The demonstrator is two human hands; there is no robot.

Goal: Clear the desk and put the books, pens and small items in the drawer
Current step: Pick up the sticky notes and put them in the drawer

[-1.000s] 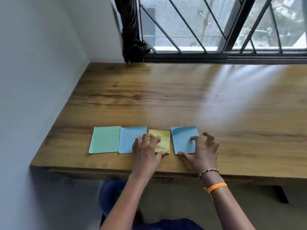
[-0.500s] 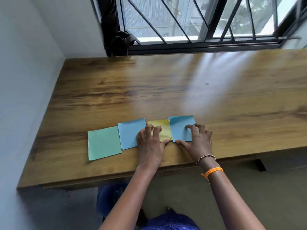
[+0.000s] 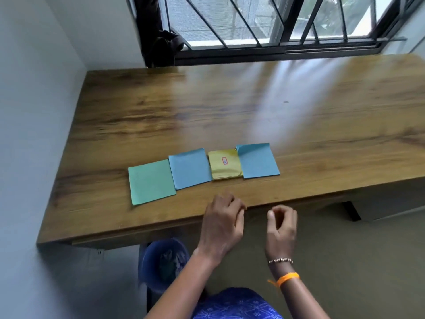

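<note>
Head view. Four paper pads are lying in a row near the front edge of the desk (image 3: 230,107), toward its left half. From left to right: a green pad (image 3: 150,181) nearest the front edge, a blue pad (image 3: 189,168), a yellow pad (image 3: 224,164) bearing a small red-framed label, and a second blue pad (image 3: 258,161) with its top left corner curling up. Each pad is touching or slightly overlapping its neighbour; the second blue pad is lying over the yellow pad's right edge.

You are holding your left hand (image 3: 222,224) over the front edge of the desk, fingers loosely curled and close together, gripping nothing, apart from the pads. Your right hand (image 3: 281,226) is hovering just off the front edge, fingers curled inward toward the thumb, holding nothing that shows. A bead bracelet (image 3: 280,260) and an orange band (image 3: 287,277) are sitting on your right wrist.

A blue bin (image 3: 161,263) is standing on the floor under the desk. A barred window (image 3: 264,24) is running along the back edge.
</note>
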